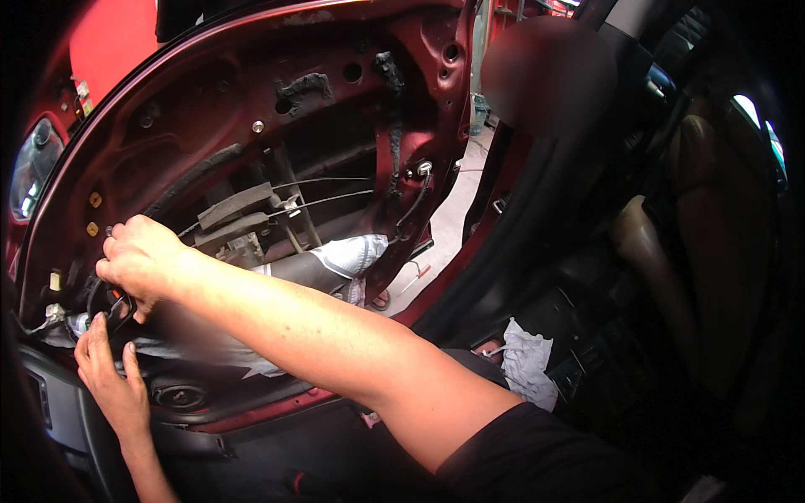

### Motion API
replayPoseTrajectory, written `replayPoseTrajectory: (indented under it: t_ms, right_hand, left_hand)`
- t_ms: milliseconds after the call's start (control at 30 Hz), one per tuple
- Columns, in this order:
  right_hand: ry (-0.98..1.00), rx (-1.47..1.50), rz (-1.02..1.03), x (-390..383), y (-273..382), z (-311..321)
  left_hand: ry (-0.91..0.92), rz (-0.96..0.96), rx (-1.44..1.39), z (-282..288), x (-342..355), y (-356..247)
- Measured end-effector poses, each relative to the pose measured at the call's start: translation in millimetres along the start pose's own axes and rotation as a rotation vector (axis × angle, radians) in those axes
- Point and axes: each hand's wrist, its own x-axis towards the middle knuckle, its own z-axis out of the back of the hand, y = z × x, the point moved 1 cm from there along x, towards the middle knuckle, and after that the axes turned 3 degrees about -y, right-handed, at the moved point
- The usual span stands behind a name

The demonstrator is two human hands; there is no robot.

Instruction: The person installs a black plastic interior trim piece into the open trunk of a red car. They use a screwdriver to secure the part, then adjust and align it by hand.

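Observation:
A red car door stands open with its inner metal shell bare. My right arm reaches across it, and my right hand is closed at the door's left end. Below its fingers shows a small black part with a bit of orange-red by it; its kind is unclear. My left hand is just below, palm turned inward, thumb and fingers apart. The left fingertips come up to the black part's lower edge. Inside the door opening run thin cables and a window regulator rail.
A crumpled white-grey sheet hangs along the door's lower opening. Beneath it sits a round speaker. A white rag lies in the dark car interior at right. A side mirror is at far left; a blurred round patch covers the upper right.

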Motion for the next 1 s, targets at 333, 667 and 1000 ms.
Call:
replayPoseTrajectory:
  t_ms: [333, 667, 1000]
  right_hand:
    - [0.098, -0.038, -0.037, 1.0, 3.3, 7.7]
    - [0.106, -0.028, -0.039, 4.2, 0.6, 1.0]
    - [0.14, -0.077, -0.073, 12.5, 23.5, -9.8]
  left_hand:
    - [-0.013, -0.038, -0.005, -0.8, -0.3, 2.0]
    - [-0.044, -0.049, -0.049, -8.2, 2.2, 12.9]
    - [-0.043, -0.007, -0.015, 8.8, 0.0, 23.6]
